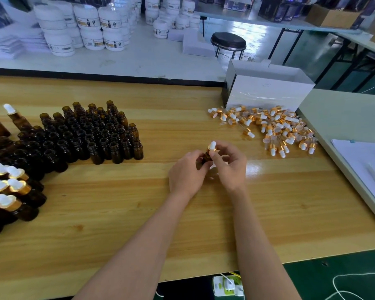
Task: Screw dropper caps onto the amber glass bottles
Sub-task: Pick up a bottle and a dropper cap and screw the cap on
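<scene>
My left hand [187, 173] grips a small amber bottle [206, 158] above the middle of the wooden table [139, 224]. My right hand [230, 164] pinches the gold-collared dropper cap [212, 147] with its white bulb, which sits on the bottle's neck. Several uncapped amber bottles [91, 135] stand in rows at the left. Several capped bottles [7, 191] stand at the far left edge. A heap of loose dropper caps [275, 128] lies on the table at the right.
A white open box [266, 92] stands behind the cap heap. White jars [85, 29] are stacked on the far white table, with a dark stool [228, 43] beyond. A grey-white bench with papers [364, 161] adjoins the right. A power strip [227, 285] lies on the floor.
</scene>
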